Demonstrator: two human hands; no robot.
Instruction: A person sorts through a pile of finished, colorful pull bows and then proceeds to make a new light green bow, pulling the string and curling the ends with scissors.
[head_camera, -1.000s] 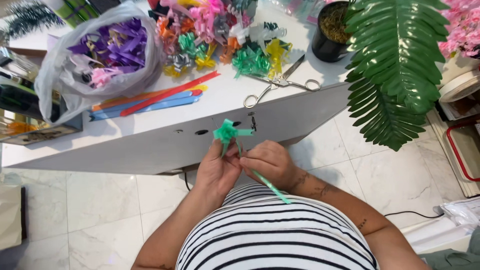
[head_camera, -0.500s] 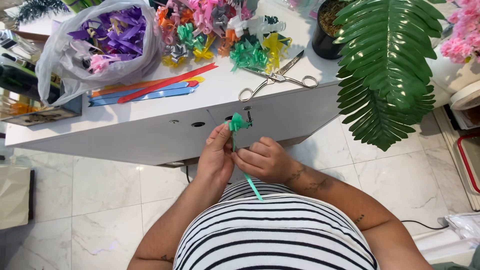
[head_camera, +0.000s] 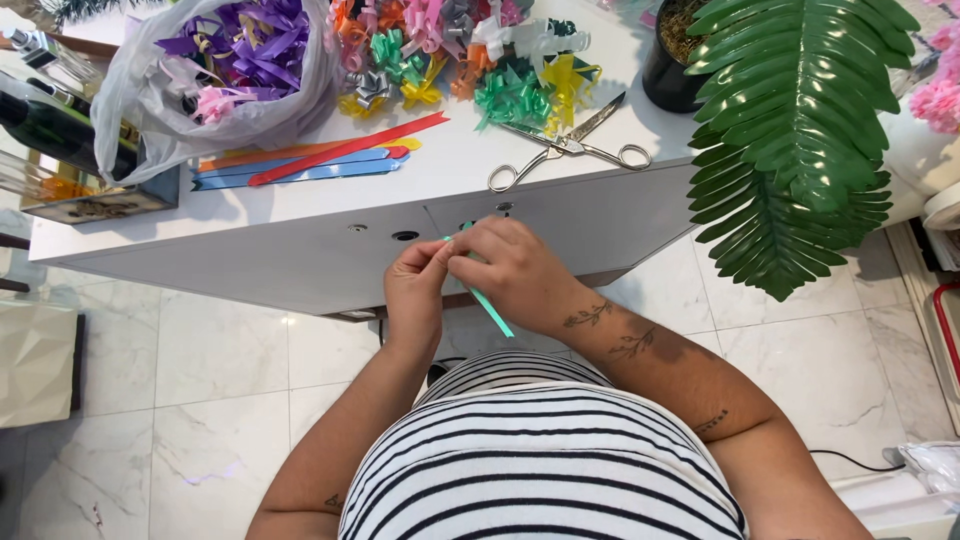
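While both hands pinch it, a teal ribbon strip (head_camera: 488, 300) is being folded just off the tabletop (head_camera: 300, 215) edge.
Left hand (head_camera: 415, 295) and right hand (head_camera: 510, 272) both clench the strip, tail trailing toward 5 o'clock. Likely bow-forming step; next needs a tight pinch at the fold. Count: one scissors (head_camera: 565, 150) at 1 o'clock, one bag of bows (head_camera: 225, 75) at 10, one loose bow pile (head_camera: 470, 50) at 12.

Scissors (head_camera: 568, 148) lie on the table (head_camera: 450, 170), right of ribbon strips (head_camera: 320, 160).
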